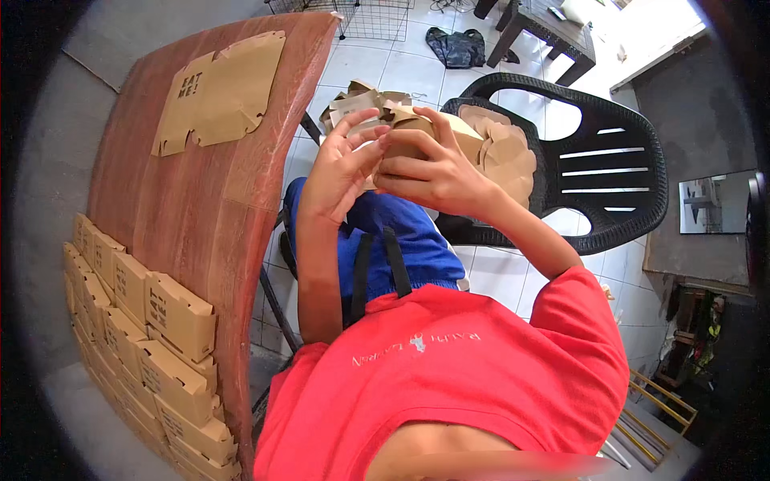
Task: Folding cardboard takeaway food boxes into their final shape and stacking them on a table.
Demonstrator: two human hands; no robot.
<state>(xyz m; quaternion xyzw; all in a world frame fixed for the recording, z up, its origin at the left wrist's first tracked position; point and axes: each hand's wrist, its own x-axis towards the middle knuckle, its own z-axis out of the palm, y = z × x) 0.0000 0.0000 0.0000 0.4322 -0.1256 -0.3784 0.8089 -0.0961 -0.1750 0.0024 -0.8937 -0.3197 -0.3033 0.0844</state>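
In front of my chest I hold a brown cardboard box [413,123], partly folded and largely hidden behind my fingers. My right hand [437,164] curls round its near side. On its left edge, the fingertips and thumb of my left hand [341,164] come together, with the palm showing. Just beyond my hands lie more pieces of folded cardboard [353,104]. To the right, several flat cardboard blanks [507,156] are piled on the seat of a black plastic chair [613,172].
A reddish wooden table [192,208] stands along my left. One flat printed cardboard sheet [220,92] lies at its far end; stacks of folded boxes [172,377] fill the near end. Beyond are a wire rack [377,20], a black bag [455,48] and a dark table [545,36].
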